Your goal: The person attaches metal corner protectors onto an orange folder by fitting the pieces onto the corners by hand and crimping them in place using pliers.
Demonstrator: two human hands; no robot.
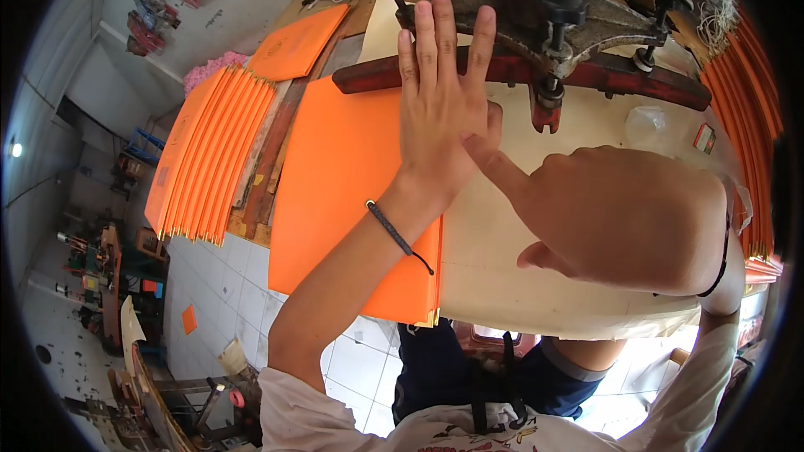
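Orange folder pile [335, 188] sits on the paper-covered tabletop [494, 285], around eight o'clock from the left hand [442, 121]. That hand's spread flat, nothing gripped that I can see, fingers crossing the dark red bar [615, 75] in view; can't tell if they touch. Right hand [620, 213], at four o'clock, points one finger at its thumb side; can't tell whether that grip's holding anything. IMO keep the pile's edges square and fingertips clear of the bar.
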